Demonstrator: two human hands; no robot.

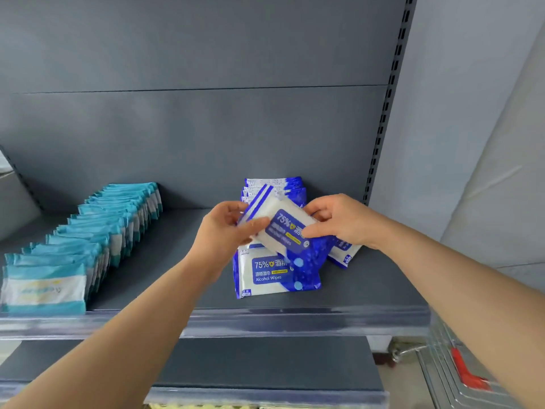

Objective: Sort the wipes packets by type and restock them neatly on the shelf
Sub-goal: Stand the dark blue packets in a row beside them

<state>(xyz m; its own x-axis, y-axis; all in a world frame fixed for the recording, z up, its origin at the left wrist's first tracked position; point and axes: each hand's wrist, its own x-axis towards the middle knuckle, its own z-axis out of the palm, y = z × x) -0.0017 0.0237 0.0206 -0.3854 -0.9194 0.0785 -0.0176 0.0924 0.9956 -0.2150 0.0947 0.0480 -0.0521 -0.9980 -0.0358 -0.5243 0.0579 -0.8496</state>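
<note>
**While it hangs tilted over the shelf (177,261), a blue packet (283,228) is gripped at both ends**

While the left hand (227,228) pinches the striped end of the blue packet between thumb and fingers, the right hand (339,222) grips the opposite end, its thumb laid across the printed face. The packet, white and blue and marked "75%", is held in the air at a slant, just above the other blue wipes on the right half of the grey shelf.

Below it, a front packet (274,276) labelled "Alcohol Wipes" stands upright and faces the camera, with more of its kind pressed close behind it. A back stack (277,187) of the same blue wipes shows against the back panel (206,128). One loose packet (343,255) leans under the right wrist, just beside the row.

Well apart, on the left half of the shelf, a long row of teal packets (88,240) stands upright, one behind another, from the front edge to the back panel.

A clear plastic strip (265,321) runs along the front edge of the shelf, and a slotted post (386,107) rises at the right of the back panel. A lower shelf (236,361) shows beneath. At bottom right is part of a wire cart (442,376) with a red handle (466,370).
</note>
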